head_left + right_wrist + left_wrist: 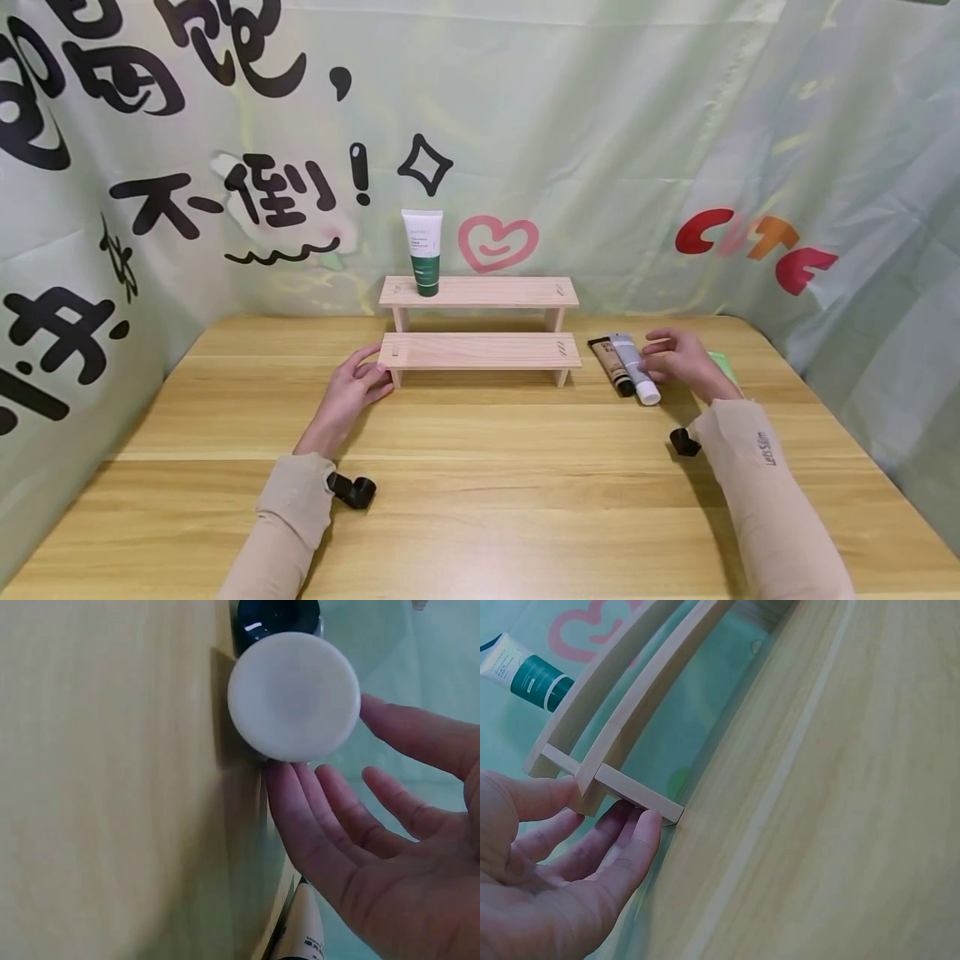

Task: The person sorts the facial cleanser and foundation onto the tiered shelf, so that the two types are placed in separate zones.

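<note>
A two-tier wooden stand (480, 350) stands at the back of the table. My left hand (356, 382) holds the left end of its lower shelf (641, 694), thumb and fingers around the edge and leg. A white and green tube (425, 254) stands upright on the upper shelf's left side. To the right of the stand lie a brown tube (611, 365) with a black cap and a grey tube (634, 367) with a white cap (294, 696). My right hand (682, 362) is beside the grey tube, its thumb and fingers spread near the cap; contact is unclear.
A light green item (722, 363) lies partly hidden beyond the right hand. Another beige tube (301, 930) shows at the bottom of the right wrist view. A printed curtain (600, 125) hangs behind the wooden table (480, 492).
</note>
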The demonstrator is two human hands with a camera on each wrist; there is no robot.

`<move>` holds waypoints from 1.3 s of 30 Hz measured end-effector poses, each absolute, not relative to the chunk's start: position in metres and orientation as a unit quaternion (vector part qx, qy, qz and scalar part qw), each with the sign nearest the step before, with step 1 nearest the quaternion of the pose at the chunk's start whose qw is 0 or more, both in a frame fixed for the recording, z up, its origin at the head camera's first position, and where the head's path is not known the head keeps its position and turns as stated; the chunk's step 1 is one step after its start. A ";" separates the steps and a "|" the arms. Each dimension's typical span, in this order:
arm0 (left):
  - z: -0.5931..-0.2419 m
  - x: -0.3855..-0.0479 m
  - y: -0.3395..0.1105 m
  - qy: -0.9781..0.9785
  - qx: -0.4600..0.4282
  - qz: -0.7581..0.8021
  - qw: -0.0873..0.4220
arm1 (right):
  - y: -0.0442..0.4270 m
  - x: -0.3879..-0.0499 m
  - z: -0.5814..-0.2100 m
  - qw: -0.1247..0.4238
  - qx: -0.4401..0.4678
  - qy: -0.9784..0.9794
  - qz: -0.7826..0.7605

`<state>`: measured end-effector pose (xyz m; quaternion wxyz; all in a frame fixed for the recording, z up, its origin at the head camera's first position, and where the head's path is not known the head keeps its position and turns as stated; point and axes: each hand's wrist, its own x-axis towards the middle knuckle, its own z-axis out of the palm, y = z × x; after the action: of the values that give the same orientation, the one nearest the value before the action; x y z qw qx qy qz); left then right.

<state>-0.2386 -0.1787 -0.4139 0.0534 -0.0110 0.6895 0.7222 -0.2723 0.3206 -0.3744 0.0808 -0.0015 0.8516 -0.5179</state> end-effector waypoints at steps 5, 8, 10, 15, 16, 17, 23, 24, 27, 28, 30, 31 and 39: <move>-0.413 -0.239 -0.179 0.687 -0.011 0.724 0.055 | 0.319 -0.274 -0.376 0.103 0.011 0.871 -0.480; -0.413 -0.239 -0.179 0.686 -0.011 0.726 0.054 | 0.317 -0.276 -0.376 0.128 0.016 0.879 -0.460; -0.413 -0.240 -0.178 0.686 -0.014 0.726 0.053 | 0.316 -0.278 -0.376 0.152 0.020 0.876 -0.457; -0.414 -0.239 -0.177 0.684 -0.019 0.727 0.057 | 0.314 -0.279 -0.375 0.173 0.025 0.873 -0.456; -0.414 -0.239 -0.177 0.685 -0.017 0.726 0.058 | 0.314 -0.278 -0.374 0.169 0.027 0.873 -0.457; -0.414 -0.238 -0.177 0.684 -0.016 0.727 0.059 | 0.315 -0.278 -0.373 0.165 0.030 0.874 -0.457; -0.414 -0.238 -0.178 0.684 -0.019 0.727 0.057 | 0.317 -0.276 -0.358 0.151 0.029 0.864 -0.479; -0.414 -0.238 -0.178 0.684 -0.021 0.727 0.057 | 0.316 -0.276 -0.355 0.149 0.027 0.863 -0.482; -0.415 -0.239 -0.179 0.686 -0.020 0.725 0.058 | 0.313 -0.277 -0.347 0.145 0.018 0.861 -0.486; -0.415 -0.239 -0.179 0.687 -0.020 0.724 0.059 | 0.312 -0.277 -0.344 0.142 0.016 0.860 -0.490; -0.415 -0.239 -0.178 0.686 -0.022 0.725 0.060 | 0.309 -0.279 -0.339 0.135 0.014 0.860 -0.491; -0.414 -0.239 -0.178 0.685 -0.023 0.726 0.061 | 0.307 -0.280 -0.337 0.131 0.011 0.861 -0.492; -0.413 -0.239 -0.177 0.681 -0.026 0.729 0.058 | 0.286 -0.286 -0.309 0.096 -0.009 0.866 -0.491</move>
<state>-0.2390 -0.1769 -0.4134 0.0579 -0.0262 0.6811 0.7294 -0.2856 0.2864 -0.3093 0.0956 -0.0092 0.8658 -0.4910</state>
